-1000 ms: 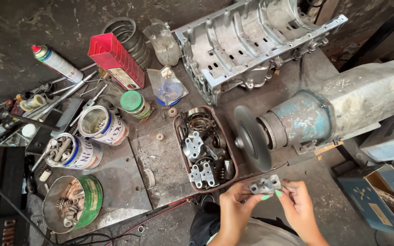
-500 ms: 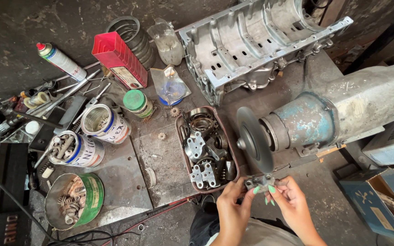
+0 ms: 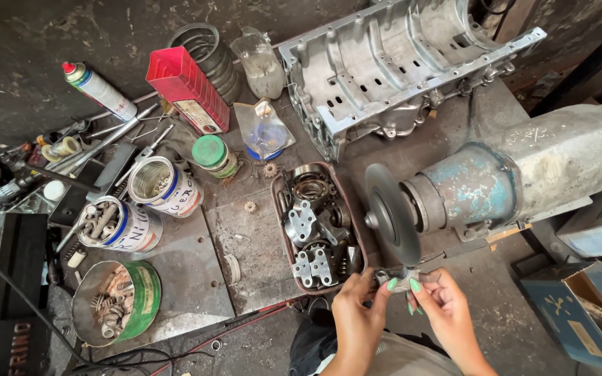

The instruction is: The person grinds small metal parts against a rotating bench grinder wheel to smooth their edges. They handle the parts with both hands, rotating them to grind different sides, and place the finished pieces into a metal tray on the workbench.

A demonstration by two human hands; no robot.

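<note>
Both my hands grip one small grey metal part (image 3: 403, 277) right under the dark grinding wheel (image 3: 390, 212) of a bench grinder (image 3: 524, 177). My left hand (image 3: 358, 313) pinches its left end, my right hand (image 3: 440, 306) its right end. The part sits close to the wheel's lower edge; I cannot tell whether it touches. Just left of my hands lies an oval brown tray (image 3: 280, 237) full of metal brackets and bearings.
A big aluminium engine casing (image 3: 391, 63) lies at the back. To the left stand tins of bolts (image 3: 116, 223), an open tin (image 3: 165, 184), a green tin (image 3: 116, 301), a green-lidded jar (image 3: 214, 154), a red box (image 3: 188, 89) and a spray can (image 3: 99, 90). A blue carton (image 3: 580, 313) sits at right.
My hands and the metal part have risen closer to the wheel's lower edge. The camera view shifted slightly.
</note>
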